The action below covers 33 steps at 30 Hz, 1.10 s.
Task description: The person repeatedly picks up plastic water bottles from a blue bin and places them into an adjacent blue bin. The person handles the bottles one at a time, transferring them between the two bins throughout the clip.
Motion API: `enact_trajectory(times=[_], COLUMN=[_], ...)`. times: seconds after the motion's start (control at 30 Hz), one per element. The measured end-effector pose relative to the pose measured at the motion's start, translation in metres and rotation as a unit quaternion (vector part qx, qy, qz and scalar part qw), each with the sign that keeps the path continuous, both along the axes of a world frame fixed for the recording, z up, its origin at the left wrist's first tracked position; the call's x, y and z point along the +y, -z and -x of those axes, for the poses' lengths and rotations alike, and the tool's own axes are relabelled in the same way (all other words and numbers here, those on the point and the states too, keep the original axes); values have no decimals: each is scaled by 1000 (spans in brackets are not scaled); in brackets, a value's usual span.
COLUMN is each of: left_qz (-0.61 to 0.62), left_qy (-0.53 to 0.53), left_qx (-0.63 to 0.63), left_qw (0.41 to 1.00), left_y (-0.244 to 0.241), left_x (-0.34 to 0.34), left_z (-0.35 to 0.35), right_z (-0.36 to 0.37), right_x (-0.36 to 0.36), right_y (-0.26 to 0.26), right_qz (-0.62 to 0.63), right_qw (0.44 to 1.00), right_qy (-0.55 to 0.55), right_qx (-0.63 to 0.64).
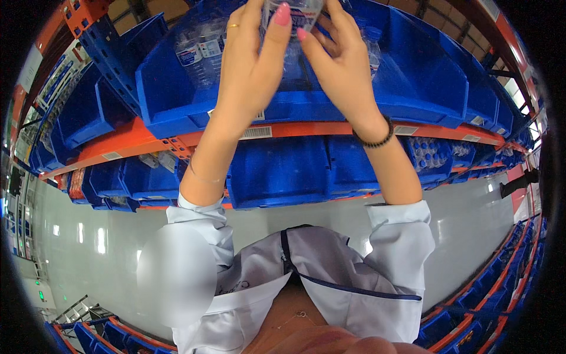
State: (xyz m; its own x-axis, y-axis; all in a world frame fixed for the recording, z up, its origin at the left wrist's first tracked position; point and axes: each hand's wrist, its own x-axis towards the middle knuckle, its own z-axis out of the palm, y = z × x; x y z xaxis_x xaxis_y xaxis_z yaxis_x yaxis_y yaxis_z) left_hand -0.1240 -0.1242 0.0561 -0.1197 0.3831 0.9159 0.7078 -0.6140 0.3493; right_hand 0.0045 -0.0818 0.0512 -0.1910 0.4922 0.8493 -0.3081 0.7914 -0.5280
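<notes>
Both my hands are raised over a large blue plastic bin (274,104) at the top of the view. Between them is a clear plastic bottle (300,11) with a printed label, cut off by the picture's upper edge. My left hand (254,48) grips its left side, the thumb lying across the front. On the other side my right hand (338,53) holds it, thumb near the label's lower part. Inside the bin, labelled clear bottles (190,55) stand to the left of my left hand. Another bottle with a blue cap (373,48) is just right of my right hand.
An orange shelf beam (309,128) with barcode labels runs below the bin. Under it sit more blue bins (278,172), one with several capped bottles (426,152). A blue upright post (106,57) rises at left. A person's leg (519,183) shows far right on the grey floor.
</notes>
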Motion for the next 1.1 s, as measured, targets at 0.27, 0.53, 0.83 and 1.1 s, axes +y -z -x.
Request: enact_trajectory(times=[0.27, 0.53, 0.83, 1.1], left_qz=[-30, 112, 117, -27], left_qy=[-45, -72, 15, 54], left_qx=[111, 115, 128, 81], left_qw=[992, 984, 985, 995], left_y=[17, 35, 37, 33], left_x=[-41, -52, -16, 52], left_z=[-67, -149, -224, -260], right_z=[-79, -165, -250, -270], right_x=[-12, -4, 19, 68], right_y=[23, 39, 34, 23], right_qz=[-92, -75, -26, -85], right_qw=[992, 983, 984, 985], right_qy=[13, 12, 72, 91], right_qx=[-82, -166, -162, -116])
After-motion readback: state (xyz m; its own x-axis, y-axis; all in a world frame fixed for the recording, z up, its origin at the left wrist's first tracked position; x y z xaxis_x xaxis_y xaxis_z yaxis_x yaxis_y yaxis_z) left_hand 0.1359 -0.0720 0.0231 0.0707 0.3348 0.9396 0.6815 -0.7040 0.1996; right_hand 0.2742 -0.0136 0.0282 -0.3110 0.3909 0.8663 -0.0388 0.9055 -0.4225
